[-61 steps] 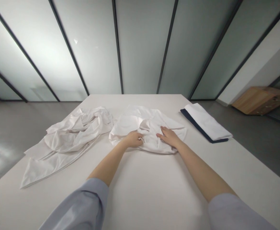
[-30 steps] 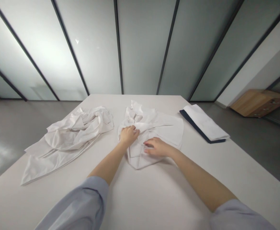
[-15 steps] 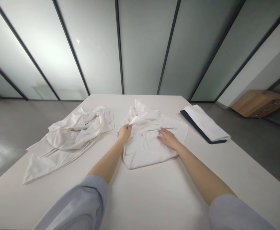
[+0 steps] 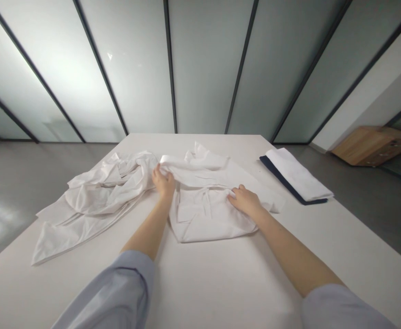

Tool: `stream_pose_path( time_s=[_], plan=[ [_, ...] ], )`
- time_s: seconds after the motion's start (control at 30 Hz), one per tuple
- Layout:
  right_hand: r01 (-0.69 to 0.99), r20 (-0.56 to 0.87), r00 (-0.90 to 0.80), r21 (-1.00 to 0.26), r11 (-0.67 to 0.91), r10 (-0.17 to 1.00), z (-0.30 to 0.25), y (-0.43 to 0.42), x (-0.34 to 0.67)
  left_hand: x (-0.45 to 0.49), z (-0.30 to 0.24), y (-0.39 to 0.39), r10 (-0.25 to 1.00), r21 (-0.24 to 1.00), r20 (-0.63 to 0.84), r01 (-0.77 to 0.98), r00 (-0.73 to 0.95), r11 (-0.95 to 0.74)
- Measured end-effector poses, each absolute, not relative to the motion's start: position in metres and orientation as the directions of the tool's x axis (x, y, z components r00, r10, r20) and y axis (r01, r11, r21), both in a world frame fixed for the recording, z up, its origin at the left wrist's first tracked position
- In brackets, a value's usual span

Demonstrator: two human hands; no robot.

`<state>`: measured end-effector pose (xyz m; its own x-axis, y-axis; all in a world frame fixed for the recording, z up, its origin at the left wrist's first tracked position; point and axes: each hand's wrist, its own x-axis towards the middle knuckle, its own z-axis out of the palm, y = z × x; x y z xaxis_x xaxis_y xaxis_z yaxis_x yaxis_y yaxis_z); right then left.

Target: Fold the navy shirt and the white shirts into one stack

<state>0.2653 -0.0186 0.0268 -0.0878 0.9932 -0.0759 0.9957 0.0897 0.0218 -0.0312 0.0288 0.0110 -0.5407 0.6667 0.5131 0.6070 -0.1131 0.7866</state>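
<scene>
One tug too far by the left hand (image 4: 164,183), pinching the white cotton shirt (image 4: 207,219), could snag the crumpled white cloth (image 4: 97,196) beside it, despite the flat, spread right hand (image 4: 245,202).

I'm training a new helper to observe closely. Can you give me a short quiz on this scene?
1. Which hand pinches up an edge of the white garment?
2. True or false: the right hand rests on the white garment.
3. What colour shows beneath the white of the folded bundle?

Key: 1. left hand; 2. true; 3. navy.
</scene>
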Motion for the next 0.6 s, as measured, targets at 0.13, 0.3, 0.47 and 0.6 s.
stream_pose_path(
  time_s=[0.13,0.3,0.47,0.6],
  plan=[
    [0.966,-0.108,-0.256,0.008,0.258,0.961,0.032,-0.024,0.256,0.000,0.021,0.009,0.816,0.306,0.577,0.918,0.030,-0.251],
    [0.870,-0.041,-0.474,-0.175,0.460,0.880,0.028,-0.024,0.256,0.009,0.011,0.006,0.889,0.169,0.206,0.880,0.409,-0.444],
    [0.846,0.018,-0.444,-0.321,0.425,0.896,0.008,-0.022,0.260,0.008,0.008,0.011,0.940,0.180,0.187,0.931,0.286,-0.319],
    [0.918,-0.013,-0.328,-0.241,0.316,0.945,-0.005,-0.019,0.258,0.007,0.007,0.018,0.973,0.411,0.214,0.895,0.087,-0.171]
  ],
)
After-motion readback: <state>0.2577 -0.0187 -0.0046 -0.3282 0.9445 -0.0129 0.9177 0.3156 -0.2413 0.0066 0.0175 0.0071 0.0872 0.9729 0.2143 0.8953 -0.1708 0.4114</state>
